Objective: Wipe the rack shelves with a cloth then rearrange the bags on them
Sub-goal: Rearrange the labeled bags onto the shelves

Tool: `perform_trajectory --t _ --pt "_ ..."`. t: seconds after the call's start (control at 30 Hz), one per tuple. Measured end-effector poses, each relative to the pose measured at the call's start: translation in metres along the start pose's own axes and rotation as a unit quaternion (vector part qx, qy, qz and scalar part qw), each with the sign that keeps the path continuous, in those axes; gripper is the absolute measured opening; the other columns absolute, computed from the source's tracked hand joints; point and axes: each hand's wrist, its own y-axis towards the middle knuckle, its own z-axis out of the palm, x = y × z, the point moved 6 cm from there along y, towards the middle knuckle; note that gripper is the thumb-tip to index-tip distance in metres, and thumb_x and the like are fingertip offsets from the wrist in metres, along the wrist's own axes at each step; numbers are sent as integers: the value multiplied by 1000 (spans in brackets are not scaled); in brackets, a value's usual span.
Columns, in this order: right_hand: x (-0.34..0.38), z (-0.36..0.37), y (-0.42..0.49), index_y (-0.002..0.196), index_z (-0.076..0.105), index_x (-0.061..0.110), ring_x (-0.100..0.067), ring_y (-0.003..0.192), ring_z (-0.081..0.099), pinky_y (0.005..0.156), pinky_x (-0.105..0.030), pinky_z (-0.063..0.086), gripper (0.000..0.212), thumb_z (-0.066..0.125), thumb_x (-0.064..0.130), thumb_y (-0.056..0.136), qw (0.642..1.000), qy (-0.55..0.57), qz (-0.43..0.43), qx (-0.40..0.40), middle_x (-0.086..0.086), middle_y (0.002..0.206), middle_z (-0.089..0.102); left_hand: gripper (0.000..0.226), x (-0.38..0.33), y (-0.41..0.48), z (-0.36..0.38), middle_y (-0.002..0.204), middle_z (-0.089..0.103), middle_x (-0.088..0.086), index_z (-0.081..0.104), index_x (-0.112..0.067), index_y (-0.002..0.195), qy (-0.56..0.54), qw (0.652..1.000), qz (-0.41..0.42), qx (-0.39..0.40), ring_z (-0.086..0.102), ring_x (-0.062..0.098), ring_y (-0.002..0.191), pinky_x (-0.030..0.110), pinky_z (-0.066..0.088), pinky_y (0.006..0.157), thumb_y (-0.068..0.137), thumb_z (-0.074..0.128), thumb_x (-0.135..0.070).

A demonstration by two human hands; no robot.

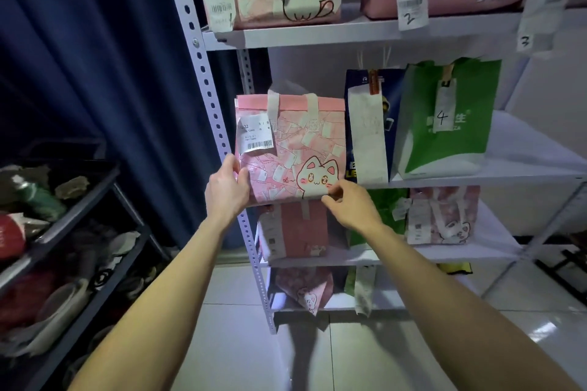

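At the far left a dark cart [79, 187] is seen, its trays heaped with crumpled, soft-looking things (too dim to be named). A navy curtain [111, 57] hangs behind it, and the rack's perforated upright [206, 82] is set against that.

Just right of the upright, the left hand [227, 187] is closed on the lower left edge of the pink cat bag [290, 149], thumb across the printed front and fingers hidden behind. The bag is kept upright with its barcode label [255, 136] facing out, at the left front of the middle shelf [476, 179]. Whether its base rests on the shelf or is carried clear of it cannot be told. Its lower right corner is pinched between thumb and fingertips of the right hand [349, 203]. Both low corners are probably held so that the bag can be squared up and slid into place. No cloth is in view, so the rearranging part of the task seems to be in hand.

Beside it a blue bag [368, 124] and a green bag [444, 124] stand close together on the same shelf, the green one tagged 4. All three tops are shut, so nothing of their contents is shown.
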Motion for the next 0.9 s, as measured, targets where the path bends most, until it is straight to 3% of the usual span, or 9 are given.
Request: perform_trajectory --t 0.1,0.2,0.3,0.4,0.5,0.6,0.7,0.8,0.9 --pt "-12 -16 -20 104 59 26 -13 95 69 75 -30 60 28 75 47 93 999 31 6 -34 6 112 69 14 -8 -30 -8 85 66 -3 43 -26 92 1 1000 -6 4 62 31 79 41 47 69 102 50 -33" --pt "-33 -29 -45 120 53 23 -17 101 67 86 -43 62 51 73 60 91 997 47 29 -56 2 120 63 17 -16 -73 -12 83 66 -4 42 -25 90 -15 1000 -16 0 62 29 79 44 52 70 102 52 -31" --pt "-51 -30 -69 138 49 19 -21 114 63 95 -45 58 70 71 65 90 996 68 44 -41 -2 134 60 20 -18 -118 -15 81 65 -2 42 -24 88 -27 999 -36 -7 62 26 78 43 54 70 102 54 -32" --pt "-60 -20 -96 133 54 19 -17 111 66 92 -40 59 58 69 60 95 990 126 57 10 3 127 67 19 -14 -156 -16 81 65 -4 44 -25 89 -14 999 -43 9 62 22 76 39 51 67 101 55 -34" --pt "-73 -14 -130 114 54 30 -2 91 65 69 -23 51 34 65 58 98 980 179 83 18 18 103 64 19 -7 -188 -14 81 64 -8 44 -27 89 1 998 -50 41 60 12 72 33 46 61 101 56 -35" --pt "-94 -10 -159 113 57 34 -7 90 70 72 -33 59 30 64 59 98 970 207 125 19 20 97 66 19 -2 -214 -5 85 66 -12 46 -26 89 -5 995 -67 79 64 8 76 31 49 57 102 56 -35" --pt "-116 -16 -182 108 59 29 -13 87 72 71 -37 62 31 62 59 99 965 209 159 -2 11 97 73 19 1 -237 9 90 71 -5 48 -21 91 -31 988 -88 124 72 22 85 47 64 66 103 58 -32" --pt "-134 -26 -207 95 57 21 -14 78 67 63 -35 56 29 56 48 106 976 145 160 -28 8 83 69 18 6 -264 29 99 73 -3 49 -23 94 -55 977 -108 176 76 26 90 53 67 68 107 56 -34" --pt "-156 -31 -241 93 61 26 -3 72 59 56 -26 43 19 55 38 107 978 93 185 -28 16 77 63 18 17 -295 51 97 74 0 51 -22 92 -80 967 -121 209 74 30 88 59 65 70 105 59 -31"
